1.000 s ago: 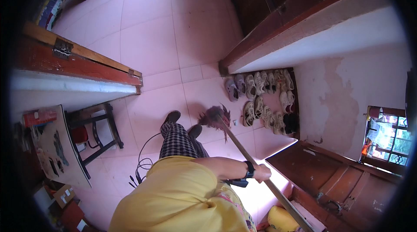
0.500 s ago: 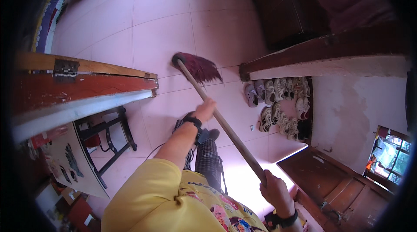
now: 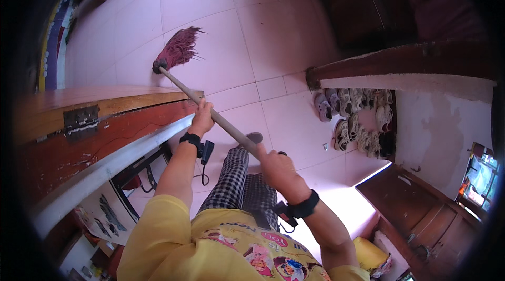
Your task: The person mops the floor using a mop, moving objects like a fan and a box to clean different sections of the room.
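A mop (image 3: 181,48) with dark red strands lies with its head on the pink tiled floor, beyond the end of the open door frame at left. Its long wooden handle slants back toward me. Partway down the handle, my left hand (image 3: 203,118) is wrapped round the wood. My right hand (image 3: 280,172) grips the handle nearer its top end, close in front of my body. Both hands are closed, and each wrist carries a black strap with a small device.
Several pairs of shoes (image 3: 355,118) stand in rows by the right wall. A wooden door jamb (image 3: 118,108) juts in at left, another dark beam (image 3: 400,62) at right. A brown door (image 3: 421,212) is at lower right, a dark cabinet (image 3: 363,7) at upper right.
The mop head has swung left and farther away, its strands now trailing up and right. Both hands have shifted with the handle; my right hand has come inward and forward.
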A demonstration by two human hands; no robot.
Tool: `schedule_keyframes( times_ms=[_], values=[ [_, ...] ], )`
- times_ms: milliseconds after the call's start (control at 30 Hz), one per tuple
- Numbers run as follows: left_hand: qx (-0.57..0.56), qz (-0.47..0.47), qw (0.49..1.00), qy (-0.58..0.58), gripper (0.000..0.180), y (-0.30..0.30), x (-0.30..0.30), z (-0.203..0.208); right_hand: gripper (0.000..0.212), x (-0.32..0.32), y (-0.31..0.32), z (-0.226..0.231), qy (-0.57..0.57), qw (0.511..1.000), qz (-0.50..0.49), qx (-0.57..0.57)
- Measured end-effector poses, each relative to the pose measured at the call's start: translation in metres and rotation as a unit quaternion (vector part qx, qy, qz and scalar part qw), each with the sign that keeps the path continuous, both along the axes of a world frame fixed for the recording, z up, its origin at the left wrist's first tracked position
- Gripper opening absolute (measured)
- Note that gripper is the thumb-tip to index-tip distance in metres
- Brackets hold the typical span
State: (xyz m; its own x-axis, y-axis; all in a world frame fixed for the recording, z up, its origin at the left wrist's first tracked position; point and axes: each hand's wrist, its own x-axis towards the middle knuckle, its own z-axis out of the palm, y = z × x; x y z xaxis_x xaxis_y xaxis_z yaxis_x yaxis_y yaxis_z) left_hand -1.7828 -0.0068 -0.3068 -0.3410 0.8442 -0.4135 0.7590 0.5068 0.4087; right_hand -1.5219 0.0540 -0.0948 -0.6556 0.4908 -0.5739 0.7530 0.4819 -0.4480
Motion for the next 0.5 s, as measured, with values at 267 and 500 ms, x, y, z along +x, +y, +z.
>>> schedule_keyframes(
  times_ms=[267, 500],
  values=[
    [0.073, -0.001, 0.988, -0.139, 0.034, 0.032, 0.132, 0.031, 0.026, 0.106, 0.014, 0.068, -0.117, 0.986, -0.039, 0.117],
    [0.075, -0.066, 0.981, -0.167, 0.029, 0.059, 0.189, 0.028, 0.016, 0.144, -0.015, 0.094, -0.214, 0.964, -0.145, 0.064]
  ],
)
